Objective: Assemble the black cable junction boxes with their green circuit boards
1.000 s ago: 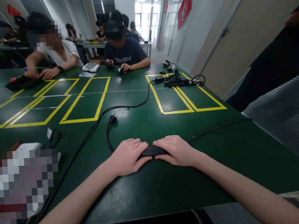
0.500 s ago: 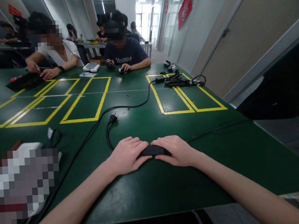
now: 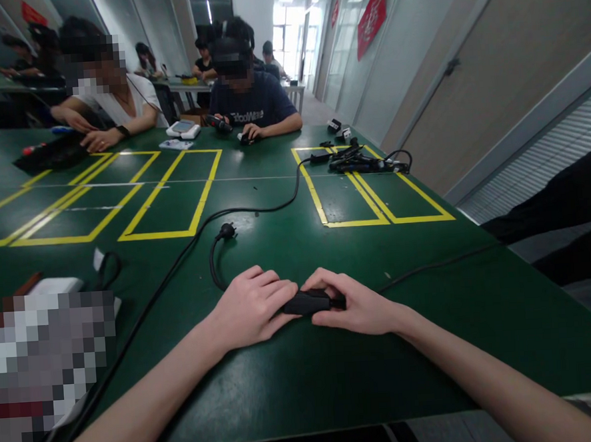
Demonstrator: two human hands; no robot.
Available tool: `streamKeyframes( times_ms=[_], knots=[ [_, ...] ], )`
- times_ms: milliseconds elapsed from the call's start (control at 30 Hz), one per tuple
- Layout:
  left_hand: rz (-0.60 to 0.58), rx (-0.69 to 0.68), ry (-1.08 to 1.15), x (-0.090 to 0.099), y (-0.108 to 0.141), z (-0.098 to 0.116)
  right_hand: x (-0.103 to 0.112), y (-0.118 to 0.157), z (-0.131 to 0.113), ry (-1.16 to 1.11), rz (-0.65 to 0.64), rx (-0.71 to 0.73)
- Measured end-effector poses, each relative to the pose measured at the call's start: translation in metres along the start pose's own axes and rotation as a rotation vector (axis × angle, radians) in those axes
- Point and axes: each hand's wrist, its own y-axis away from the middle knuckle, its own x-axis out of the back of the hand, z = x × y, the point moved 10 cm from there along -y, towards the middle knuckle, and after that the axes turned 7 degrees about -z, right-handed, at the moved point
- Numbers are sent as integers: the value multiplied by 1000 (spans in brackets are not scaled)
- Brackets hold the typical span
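Observation:
A black power adapter (image 3: 306,303) with a cord at each side is held low over the green table in front of me. My left hand (image 3: 255,307) is closed on its left end, fingers on top and thumb underneath. At the other end, my right hand (image 3: 353,301) curls around the adapter, its thumb below and fingertips above. A dark narrower piece (image 3: 337,302) shows inside the right hand's grip; I cannot tell whether it is a separate connector. The round black plug (image 3: 227,231) lies beyond my left hand, its short cord running back under that hand.
The green table (image 3: 295,374) bears yellow tape outlines (image 3: 159,235). A long black cable (image 3: 180,258) crosses it on the left. Tangled black cables (image 3: 354,160) lie at the far right. A blurred stack (image 3: 48,363) sits at left. Two people work across the table.
My right hand has loosened and shifted slightly right, uncovering more of the adapter's right end. The adapter has turned a little, showing a different face. The left hand keeps its grip.

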Motion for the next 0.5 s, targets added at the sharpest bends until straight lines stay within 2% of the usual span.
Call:
streamKeyframes(
  times_ms=[100, 200, 300, 367, 500],
  knots=[
    [60, 6, -10, 5, 0, -1, 4, 0, 3, -99, 64, -10],
    [188, 40, -33, 21, 4, -7, 26, 4, 5, -149, 235, 8],
    [294, 73, -53, 35, 12, -12, 69, 18, 8, -171, 494, 18],
    [316, 73, -50, 38, 16, -14, 103, 32, 10, -179, 665, 18],
    [219, 45, -2, 22, 15, -18, 177, 74, 21, -205, 1041, 9]
  ],
)
